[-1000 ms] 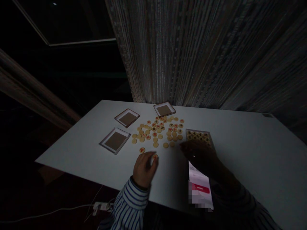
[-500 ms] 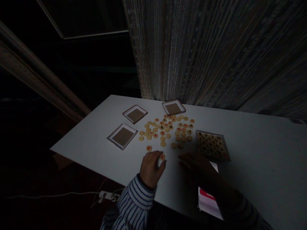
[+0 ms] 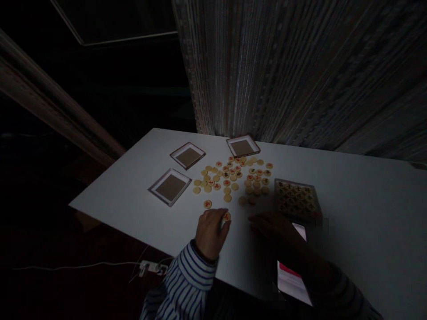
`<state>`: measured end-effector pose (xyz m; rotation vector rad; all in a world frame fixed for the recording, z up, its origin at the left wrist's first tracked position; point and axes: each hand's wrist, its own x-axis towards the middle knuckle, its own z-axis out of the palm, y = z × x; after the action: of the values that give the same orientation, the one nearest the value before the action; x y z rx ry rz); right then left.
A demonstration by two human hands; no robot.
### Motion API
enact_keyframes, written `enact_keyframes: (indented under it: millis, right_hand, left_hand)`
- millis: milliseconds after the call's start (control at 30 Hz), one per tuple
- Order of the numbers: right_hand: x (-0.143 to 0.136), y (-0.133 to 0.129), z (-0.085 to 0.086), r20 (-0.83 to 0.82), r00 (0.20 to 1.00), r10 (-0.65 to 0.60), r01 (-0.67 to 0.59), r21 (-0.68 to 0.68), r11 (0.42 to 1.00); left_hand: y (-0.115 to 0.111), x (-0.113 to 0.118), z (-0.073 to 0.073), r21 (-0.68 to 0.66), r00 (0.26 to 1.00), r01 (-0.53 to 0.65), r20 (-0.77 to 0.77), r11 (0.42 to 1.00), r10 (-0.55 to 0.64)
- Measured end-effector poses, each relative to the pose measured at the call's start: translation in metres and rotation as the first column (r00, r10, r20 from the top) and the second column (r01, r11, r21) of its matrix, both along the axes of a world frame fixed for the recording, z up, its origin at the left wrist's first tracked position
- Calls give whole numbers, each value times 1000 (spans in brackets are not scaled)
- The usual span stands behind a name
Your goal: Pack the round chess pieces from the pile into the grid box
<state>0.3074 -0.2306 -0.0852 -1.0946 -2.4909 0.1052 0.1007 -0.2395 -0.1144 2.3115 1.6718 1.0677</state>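
Observation:
My left hand (image 3: 211, 233), in a striped sleeve, rests at the near side of the table with thumb and fingers closed around the edge of a round Chinese chess piece (image 3: 227, 216) that has a red character. Another red-marked piece (image 3: 207, 204) lies just beyond it. In deep shadow, my right hand (image 3: 275, 229) reaches over the table, fingers stretched to the left, with nothing visible in them. Many loose Chinese chess pieces (image 3: 234, 186) spread ahead, some face down. A shallow box (image 3: 314, 189) beyond my right hand holds rows of black-marked pieces.
Three shallow boxes, one at the left front (image 3: 170, 186), one behind it (image 3: 187, 155) and one at the back (image 3: 243, 146), stand around the pieces. A lit phone (image 3: 293, 284) lies partly under my right forearm. A string curtain (image 3: 233, 66) hangs behind the white table (image 3: 110, 191).
The view has shifted very slightly, and the picture is a little darker. Both hands and the pieces keep their places on the table.

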Motion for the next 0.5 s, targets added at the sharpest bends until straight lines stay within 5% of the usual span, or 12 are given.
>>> enact_keyframes:
  millis: [500]
  right_hand:
    - [3, 1, -1, -6, 1000, 0, 0, -11, 1000]
  left_hand:
    - [-2, 0, 5, 86, 997, 31, 64, 996, -37]
